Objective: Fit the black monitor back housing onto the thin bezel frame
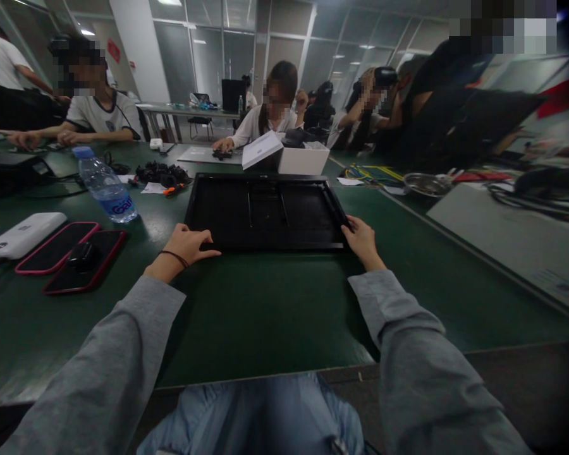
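Observation:
A flat black tray-like panel [265, 212] with raised edges lies on the green table [265, 309] in front of me. My left hand [187, 243] rests at its near left corner, fingers curled on the edge. My right hand [360, 239] grips the near right corner, fingers wrapped over the rim. Both arms wear grey sleeves, and a dark band circles my left wrist.
A water bottle [107, 186], two red-cased phones [71, 253] and a white power bank [21, 235] lie at the left. An open white box [294, 158] stands behind the panel. A metal bowl [427, 184] and cables sit at the right. Several people sit around the table.

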`<state>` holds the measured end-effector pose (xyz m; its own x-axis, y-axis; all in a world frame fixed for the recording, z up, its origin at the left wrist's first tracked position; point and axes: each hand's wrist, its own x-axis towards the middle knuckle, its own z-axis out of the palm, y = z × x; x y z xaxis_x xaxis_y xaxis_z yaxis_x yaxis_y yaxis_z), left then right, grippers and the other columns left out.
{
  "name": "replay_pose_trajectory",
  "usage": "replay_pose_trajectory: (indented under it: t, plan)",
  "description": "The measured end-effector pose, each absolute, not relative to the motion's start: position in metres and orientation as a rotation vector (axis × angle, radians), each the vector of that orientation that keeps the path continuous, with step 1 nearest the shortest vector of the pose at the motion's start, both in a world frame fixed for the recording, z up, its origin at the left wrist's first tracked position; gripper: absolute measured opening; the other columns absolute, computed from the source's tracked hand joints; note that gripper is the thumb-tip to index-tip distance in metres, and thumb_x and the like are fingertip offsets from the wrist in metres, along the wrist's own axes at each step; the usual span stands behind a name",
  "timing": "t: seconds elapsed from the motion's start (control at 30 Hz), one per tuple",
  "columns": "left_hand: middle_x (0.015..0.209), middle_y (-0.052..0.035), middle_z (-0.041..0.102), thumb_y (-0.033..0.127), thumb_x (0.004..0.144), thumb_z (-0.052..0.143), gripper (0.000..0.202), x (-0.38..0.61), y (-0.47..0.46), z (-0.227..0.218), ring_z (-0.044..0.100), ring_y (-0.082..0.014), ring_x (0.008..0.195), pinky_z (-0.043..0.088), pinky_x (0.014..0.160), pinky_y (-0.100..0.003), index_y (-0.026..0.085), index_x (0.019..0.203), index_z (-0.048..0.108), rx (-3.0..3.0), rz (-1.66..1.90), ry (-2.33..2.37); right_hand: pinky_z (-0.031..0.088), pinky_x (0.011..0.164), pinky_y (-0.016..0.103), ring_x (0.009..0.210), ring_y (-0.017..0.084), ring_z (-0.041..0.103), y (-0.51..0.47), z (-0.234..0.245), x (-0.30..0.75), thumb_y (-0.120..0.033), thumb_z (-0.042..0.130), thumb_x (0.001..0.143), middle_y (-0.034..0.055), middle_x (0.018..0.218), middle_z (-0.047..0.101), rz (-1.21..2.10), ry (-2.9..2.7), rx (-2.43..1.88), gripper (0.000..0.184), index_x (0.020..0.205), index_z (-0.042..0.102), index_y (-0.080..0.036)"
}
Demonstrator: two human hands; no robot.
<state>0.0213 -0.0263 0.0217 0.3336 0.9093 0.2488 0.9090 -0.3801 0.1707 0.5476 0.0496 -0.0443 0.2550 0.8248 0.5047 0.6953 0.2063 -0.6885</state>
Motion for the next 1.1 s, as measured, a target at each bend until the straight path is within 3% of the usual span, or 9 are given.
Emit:
replay_pose_trajectory:
  t: [0.1,0.23,0.33,0.53,0.7,0.93,1.1]
  plan:
    - [0.095,-0.0067,0.074,0.066,0.085,0.059,0.041,0.020,-0.030,0.025,0.063,-0.0299,0.099,0.029,0.103,-0.051,0.028,0.080,0.072,2.562,0.671,1.800,0.052,0.103,0.050,0.109,0.028,0.070,0.048,-0.044,0.545,-0.029,0.063,0.081,0.0158,0.118,0.073,0.131,-1.476,-1.539,0.049,0.127,0.066,-0.013]
    - [0.125,-0.0131,0.068,0.055,0.094,0.048,0.043,0.007,-0.026,0.021,0.054,-0.0369,0.123,0.035,0.102,-0.054,0.027,0.115,0.072,2.272,0.970,2.166,0.052,0.104,0.051,0.108,0.029,0.070,0.046,-0.042,0.542,-0.029,0.063,0.081,0.0152,0.116,0.073,0.129,-1.461,-1.558,0.048,0.126,0.067,-0.014]
    - [0.120,-0.0179,0.069,0.058,0.090,0.050,0.052,-0.005,-0.018,0.013,0.060,-0.0393,0.112,0.045,0.090,-0.050,0.021,0.120,0.070,1.997,0.753,2.314,0.052,0.103,0.050,0.108,0.029,0.070,0.045,-0.041,0.539,-0.030,0.063,0.082,0.0155,0.117,0.073,0.132,-1.456,-1.556,0.048,0.127,0.067,-0.014]
    - [0.118,-0.0135,0.070,0.048,0.098,0.034,0.049,-0.004,-0.017,0.013,0.066,-0.0305,0.104,0.049,0.085,-0.040,0.022,0.116,0.071,2.044,0.512,2.401,0.053,0.102,0.049,0.108,0.029,0.070,0.041,-0.037,0.533,-0.031,0.059,0.083,0.0153,0.116,0.074,0.041,-1.471,-1.555,0.049,0.128,0.067,-0.015]
    - [0.119,-0.0134,0.070,0.047,0.099,0.031,0.050,0.002,-0.025,0.017,0.067,-0.0304,0.105,0.050,0.084,-0.039,0.021,0.119,0.069,2.071,0.462,2.429,0.055,0.101,0.049,0.108,0.029,0.070,0.041,-0.036,0.537,-0.032,0.058,0.084,0.0141,0.115,0.075,0.001,-1.451,-1.544,0.049,0.130,0.066,-0.016]
    - [0.120,-0.0167,0.069,0.043,0.096,0.039,0.049,-0.003,-0.017,0.002,0.064,-0.0301,0.112,0.049,0.095,-0.039,0.014,0.120,0.070,2.086,0.467,2.391,0.054,0.102,0.050,0.108,0.030,0.071,0.047,-0.045,0.544,-0.028,0.061,0.083,0.0148,0.116,0.074,0.040,-1.493,-1.547,0.047,0.127,0.068,-0.014]
    - [0.110,-0.0129,0.074,0.051,0.095,0.042,0.053,-0.007,-0.009,0.002,0.068,-0.0277,0.103,0.050,0.087,-0.034,0.014,0.120,0.071,1.878,0.562,2.301,0.054,0.104,0.050,0.109,0.030,0.071,0.050,-0.049,0.546,-0.026,0.061,0.081,0.0151,0.119,0.074,0.043,-1.499,-1.525,0.047,0.126,0.068,-0.013]
